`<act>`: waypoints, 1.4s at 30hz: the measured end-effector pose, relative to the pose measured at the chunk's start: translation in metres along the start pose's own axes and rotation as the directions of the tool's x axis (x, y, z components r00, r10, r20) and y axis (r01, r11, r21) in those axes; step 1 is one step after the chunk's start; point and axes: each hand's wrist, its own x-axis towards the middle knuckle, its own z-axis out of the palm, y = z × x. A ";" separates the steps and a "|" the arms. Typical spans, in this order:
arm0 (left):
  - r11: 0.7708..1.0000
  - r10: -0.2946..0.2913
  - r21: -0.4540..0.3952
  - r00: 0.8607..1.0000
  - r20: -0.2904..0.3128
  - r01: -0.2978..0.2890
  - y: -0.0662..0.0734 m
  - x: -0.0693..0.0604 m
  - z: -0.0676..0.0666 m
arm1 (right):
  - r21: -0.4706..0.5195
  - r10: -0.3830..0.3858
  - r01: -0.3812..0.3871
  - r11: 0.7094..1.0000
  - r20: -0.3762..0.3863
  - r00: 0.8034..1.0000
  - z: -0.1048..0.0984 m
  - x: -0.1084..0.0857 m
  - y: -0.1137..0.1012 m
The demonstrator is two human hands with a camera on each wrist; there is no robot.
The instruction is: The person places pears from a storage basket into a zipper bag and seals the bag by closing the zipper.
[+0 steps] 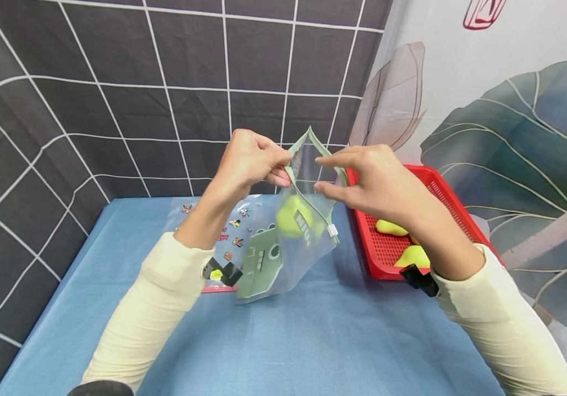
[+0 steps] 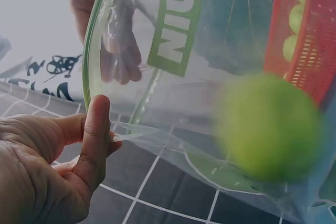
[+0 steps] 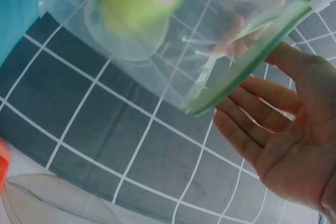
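A clear zip bag (image 1: 308, 264) with a green rim and a white slider (image 1: 332, 230) hangs over the table, its mouth spread open at the top. Inside it is a round green fruit (image 1: 294, 216), blurred in the left wrist view. My left hand (image 1: 252, 160) pinches the left edge of the bag's mouth between thumb and fingers. On the other side, my right hand (image 1: 379, 181) is beside the rim, thumb and fingers extended and apart, holding nothing. In the right wrist view its fingertips (image 3: 231, 106) are close behind the green rim; whether they touch cannot be told.
A red basket (image 1: 377, 264) with several yellow-green fruits (image 1: 413, 256) stands at the right. Another clear bag (image 1: 229, 231) with small printed figures lies on the blue tablecloth (image 1: 283, 352), behind the left forearm. A dark gridded curtain (image 1: 189, 60) hangs behind.
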 end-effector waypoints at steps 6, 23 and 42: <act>0.996 0.030 -0.082 1.000 -0.001 -0.030 0.007 0.001 -0.004 | 0.009 -0.031 0.035 0.999 -0.287 0.958 0.000 -0.004 0.013; 0.988 0.063 -0.139 0.998 -0.012 -0.064 0.023 -0.001 -0.013 | 0.074 0.261 -0.252 0.965 -0.163 0.951 0.002 -0.010 0.054; 0.950 0.100 0.308 0.982 -0.160 -0.047 0.030 -0.007 -0.012 | -0.022 0.467 -0.468 0.883 0.123 0.876 0.008 -0.025 0.125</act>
